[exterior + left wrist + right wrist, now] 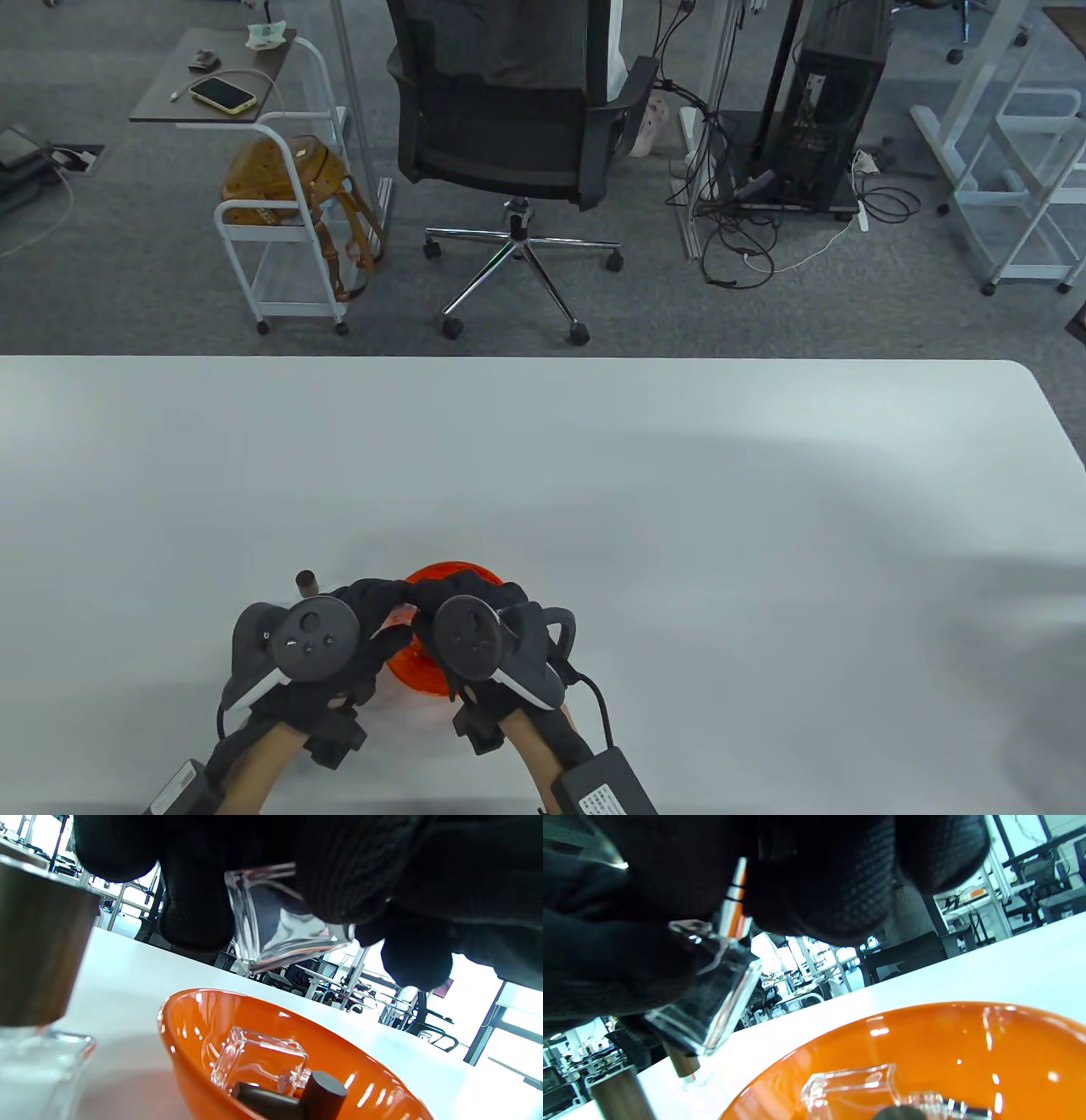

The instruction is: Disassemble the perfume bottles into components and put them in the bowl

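Both gloved hands meet over the orange bowl (428, 675) near the table's front edge. My left hand (377, 604) grips the clear glass body of a perfume bottle (288, 927) above the bowl. My right hand (471, 592) closes round the top of that same perfume bottle (708, 1001), hiding its cap. Inside the orange bowl (191, 1027) lie a clear bottle body (258, 1060) and two dark caps (322, 1092). The clear bottle body (852, 1086) also shows in the orange bowl (967, 1043).
Just left of the hands a whole bottle with a brown cap (305, 582) stands on the white table (679, 509). Its brown cap (38, 942) looms close in the left wrist view. Two brown caps (678, 1065) stand beyond the bowl in the right wrist view.
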